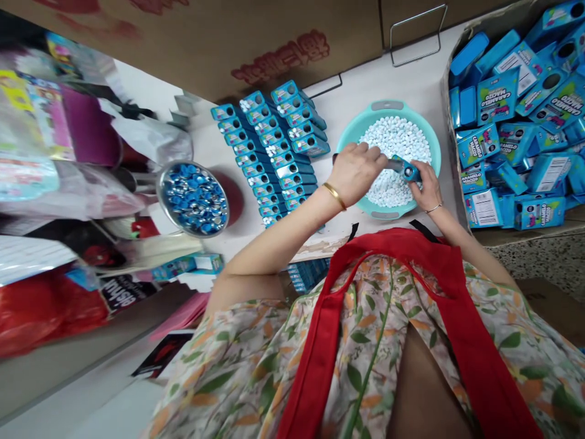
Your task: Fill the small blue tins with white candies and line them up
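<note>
My left hand (359, 172), with a gold bangle at the wrist, is closed round a small scoop-like tool with a dark handle end. The tool's greyish front part (391, 164) meets the top of a small blue candy box (406, 169); its exact shape is mostly hidden by my fingers. That box is gripped by my right hand (428, 188), tilted over a turquoise basin (435, 137). Many small pale candies (397, 135) fill the basin below both hands.
Rows of upright blue boxes (274, 155) stand left of the basin, some with candies at their openings. Further left is a metal bowl of blue-and-silver caps (195, 198). A carton (450, 116) of blue boxes lies right. A large cardboard box (205, 49) borders the back.
</note>
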Action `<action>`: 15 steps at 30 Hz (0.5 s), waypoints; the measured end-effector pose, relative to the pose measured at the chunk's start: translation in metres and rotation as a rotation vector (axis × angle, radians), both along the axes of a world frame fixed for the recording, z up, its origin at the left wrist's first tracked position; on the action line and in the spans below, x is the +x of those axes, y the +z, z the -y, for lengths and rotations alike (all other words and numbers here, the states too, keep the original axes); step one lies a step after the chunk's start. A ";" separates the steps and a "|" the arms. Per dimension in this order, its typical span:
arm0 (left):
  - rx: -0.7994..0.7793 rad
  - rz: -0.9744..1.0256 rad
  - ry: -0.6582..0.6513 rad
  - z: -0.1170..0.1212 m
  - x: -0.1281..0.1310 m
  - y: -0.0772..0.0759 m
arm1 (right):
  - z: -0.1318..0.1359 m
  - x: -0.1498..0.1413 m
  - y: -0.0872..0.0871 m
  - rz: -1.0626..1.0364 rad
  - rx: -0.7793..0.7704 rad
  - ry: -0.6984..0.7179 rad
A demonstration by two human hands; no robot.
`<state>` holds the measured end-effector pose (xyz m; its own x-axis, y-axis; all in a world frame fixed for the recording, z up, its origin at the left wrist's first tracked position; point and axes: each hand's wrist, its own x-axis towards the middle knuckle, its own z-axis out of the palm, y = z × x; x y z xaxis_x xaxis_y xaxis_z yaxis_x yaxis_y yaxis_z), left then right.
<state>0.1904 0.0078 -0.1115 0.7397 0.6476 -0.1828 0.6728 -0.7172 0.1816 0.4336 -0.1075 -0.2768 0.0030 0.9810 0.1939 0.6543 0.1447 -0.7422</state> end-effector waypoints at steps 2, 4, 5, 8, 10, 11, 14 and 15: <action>-0.025 -0.050 0.093 -0.010 -0.017 -0.031 | 0.000 0.006 0.000 -0.010 0.004 -0.010; -0.131 -0.153 0.150 -0.013 -0.028 -0.064 | 0.000 0.013 0.003 -0.027 0.009 -0.040; -0.205 -0.205 0.162 -0.011 -0.028 -0.079 | 0.000 0.016 0.004 -0.036 0.005 -0.064; -0.415 -0.233 0.177 0.005 -0.009 -0.117 | -0.001 0.023 0.010 -0.074 -0.030 -0.143; -0.507 -0.130 0.190 0.019 0.017 -0.133 | -0.004 0.025 0.014 -0.094 -0.046 -0.185; -0.545 -0.067 0.194 0.025 0.029 -0.139 | -0.005 0.026 0.016 -0.099 -0.048 -0.201; -0.629 0.093 0.199 0.034 0.052 -0.146 | -0.009 0.028 0.018 -0.097 -0.034 -0.221; -0.644 0.133 0.203 0.033 0.052 -0.146 | -0.010 0.029 0.019 -0.097 -0.028 -0.220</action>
<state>0.2429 -0.0256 -0.2571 0.6579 0.5687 -0.4937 0.7250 -0.3008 0.6196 0.4626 -0.0972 -0.2581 0.2344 0.9597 0.1548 0.5931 -0.0151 -0.8050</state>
